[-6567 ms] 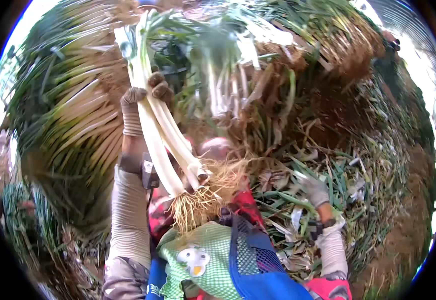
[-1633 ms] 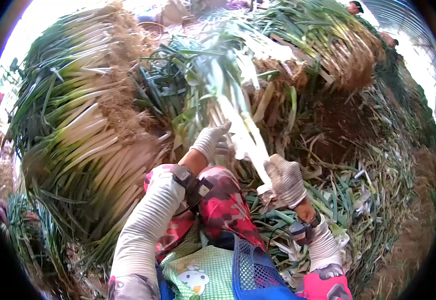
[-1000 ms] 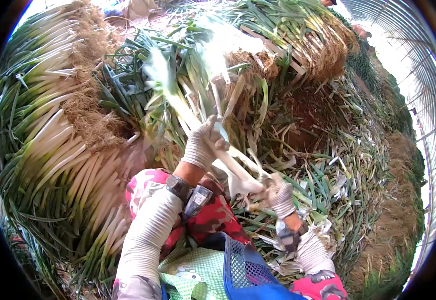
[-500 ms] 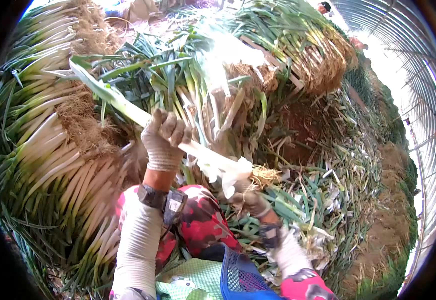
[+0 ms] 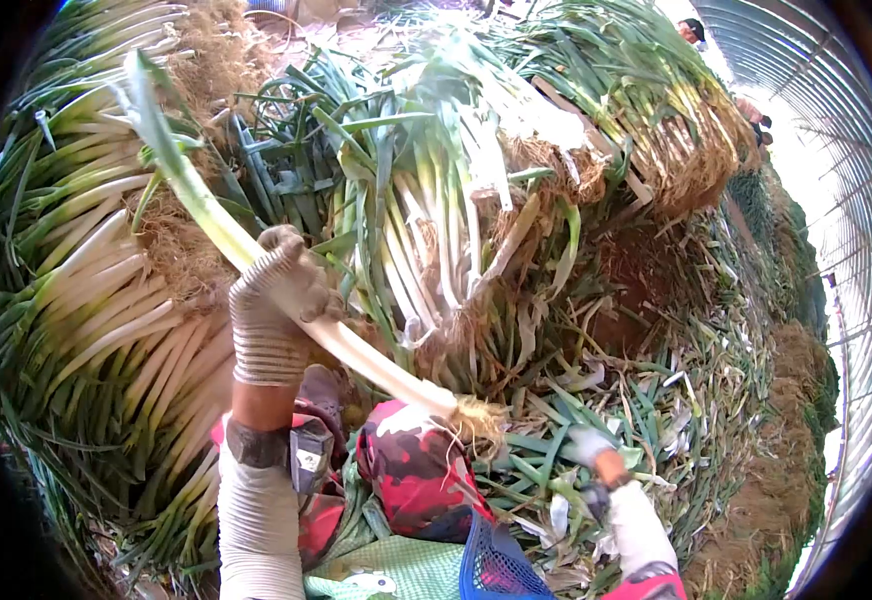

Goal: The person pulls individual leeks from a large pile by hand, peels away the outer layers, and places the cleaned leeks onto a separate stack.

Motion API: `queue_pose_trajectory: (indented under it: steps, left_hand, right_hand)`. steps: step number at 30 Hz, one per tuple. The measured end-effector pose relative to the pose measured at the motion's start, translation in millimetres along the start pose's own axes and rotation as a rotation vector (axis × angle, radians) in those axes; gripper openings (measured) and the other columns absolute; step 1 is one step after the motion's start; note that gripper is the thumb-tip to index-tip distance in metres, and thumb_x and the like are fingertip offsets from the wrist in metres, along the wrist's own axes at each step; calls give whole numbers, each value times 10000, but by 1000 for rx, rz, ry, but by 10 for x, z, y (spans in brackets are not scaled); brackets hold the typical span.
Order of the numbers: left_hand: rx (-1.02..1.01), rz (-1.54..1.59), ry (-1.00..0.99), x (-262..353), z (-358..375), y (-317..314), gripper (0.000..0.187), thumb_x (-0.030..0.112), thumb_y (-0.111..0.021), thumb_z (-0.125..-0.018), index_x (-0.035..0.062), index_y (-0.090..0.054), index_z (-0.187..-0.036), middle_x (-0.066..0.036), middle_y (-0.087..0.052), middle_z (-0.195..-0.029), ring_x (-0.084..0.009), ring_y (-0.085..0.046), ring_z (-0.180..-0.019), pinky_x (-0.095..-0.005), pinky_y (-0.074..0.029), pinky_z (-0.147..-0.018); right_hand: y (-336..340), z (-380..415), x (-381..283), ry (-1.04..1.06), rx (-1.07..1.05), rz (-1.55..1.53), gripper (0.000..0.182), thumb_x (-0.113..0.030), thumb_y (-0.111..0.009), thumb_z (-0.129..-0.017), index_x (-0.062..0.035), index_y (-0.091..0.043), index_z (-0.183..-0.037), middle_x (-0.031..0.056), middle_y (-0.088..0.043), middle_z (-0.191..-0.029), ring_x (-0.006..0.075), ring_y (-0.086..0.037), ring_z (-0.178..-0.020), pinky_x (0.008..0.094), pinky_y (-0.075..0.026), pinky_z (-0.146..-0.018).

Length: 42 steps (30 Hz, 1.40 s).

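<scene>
Two big stacks of green onions (image 5: 86, 300) flank my knees, and between them my gloved left hand (image 5: 274, 305) is closed around one peeled green onion (image 5: 356, 355), roots over my right knee, while my right hand (image 5: 586, 447) rests low among trimmings (image 5: 656, 420), its grip unclear.

Count: two gloved hands, left hand (image 5: 274, 305) and right hand (image 5: 588, 445); one green onion (image 5: 286, 300) in the left hand's grip. Three big stacks of green onions: left stack (image 5: 86, 290), middle stack (image 5: 426, 220), far stack (image 5: 646, 110); stalks per stack too many to count. One wrist device (image 5: 308, 462) on the left forearm.
</scene>
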<state>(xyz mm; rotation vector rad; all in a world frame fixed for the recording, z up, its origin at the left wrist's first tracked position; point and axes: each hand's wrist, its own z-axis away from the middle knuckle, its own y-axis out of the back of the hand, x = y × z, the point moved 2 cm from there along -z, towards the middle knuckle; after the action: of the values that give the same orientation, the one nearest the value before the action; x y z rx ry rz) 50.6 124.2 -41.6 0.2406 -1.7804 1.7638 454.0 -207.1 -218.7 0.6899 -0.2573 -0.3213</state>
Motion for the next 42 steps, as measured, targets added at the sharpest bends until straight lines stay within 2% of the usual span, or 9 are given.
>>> queue_pose_trajectory:
  steps: [5,9,18,25,29,32,36,38,42]
  left_hand:
    - [173,-123,7,-109,-3,-19,250,55,-675,-725,62,-545,-939,-31,-517,-672,-145,-514,-509,-283,-461,-483]
    - [254,-244,-10,-101,-23,8,334,20,-681,-684,26,-549,-991,-72,-567,-744,-193,-586,-572,-307,-537,-547]
    - [146,-287,77,-211,-69,8,406,36,-624,-686,-13,-497,-1069,-117,-588,-797,-252,-626,-653,-376,-555,-639]
    - [118,-53,249,-756,-67,39,630,-38,-615,-646,-69,-338,-1211,-186,-563,-889,-310,-626,-697,-380,-577,-617]
    - [135,24,672,-1532,-87,437,360,17,-586,-632,-70,-485,-966,-200,-559,-867,-367,-614,-774,-480,-541,-705]
    - [184,45,559,-1692,-3,319,291,73,-599,-636,-65,-526,-882,-199,-573,-809,-366,-577,-731,-495,-498,-741]
    - [183,43,512,-1519,81,128,286,79,-605,-666,-56,-561,-914,-161,-599,-772,-314,-589,-677,-421,-519,-687]
    - [118,56,517,-1434,45,103,255,33,-610,-661,-42,-572,-902,-144,-596,-755,-292,-603,-671,-394,-532,-673]
    - [45,117,433,-1304,85,-29,291,3,-610,-650,-28,-565,-936,-128,-591,-831,-275,-593,-759,-382,-515,-755]
  right_hand:
    - [1448,-1016,-2289,480,570,-410,493,-264,-526,-854,-48,-412,-1282,199,-561,-1130,356,-566,-986,421,-475,-819]
    - [1608,-1763,-3203,106,506,-277,832,-285,-655,-743,-2,-198,-1378,245,-447,-1195,374,-519,-1069,467,-447,-878]
    - [2623,-808,-2523,112,522,-61,600,-272,-581,-791,25,-394,-1277,193,-630,-925,310,-651,-839,408,-534,-706]
    - [2723,1093,-1968,413,1069,249,456,-131,-655,-643,-20,-506,-1059,137,-588,-795,308,-624,-679,410,-510,-566]
    - [2326,1325,-1939,437,1040,294,367,-202,-630,-745,-7,-503,-1028,113,-571,-740,251,-620,-630,375,-507,-532]
    - [1887,1294,-2112,340,1155,461,500,-234,-691,-674,4,-499,-1069,115,-556,-767,248,-600,-641,358,-485,-539]
    - [1912,1483,-1869,672,811,-153,556,-118,-641,-718,12,-429,-1216,197,-589,-1017,361,-619,-869,392,-522,-729]
    - [1948,1436,-1680,825,458,-657,725,-80,-683,-704,-6,-319,-1327,210,-526,-1178,260,-578,-1052,332,-449,-907]
    - [1775,1231,-1419,1072,227,-1088,616,-127,-716,-750,-15,-412,-1274,58,-585,-1094,141,-558,-981,282,-452,-874]
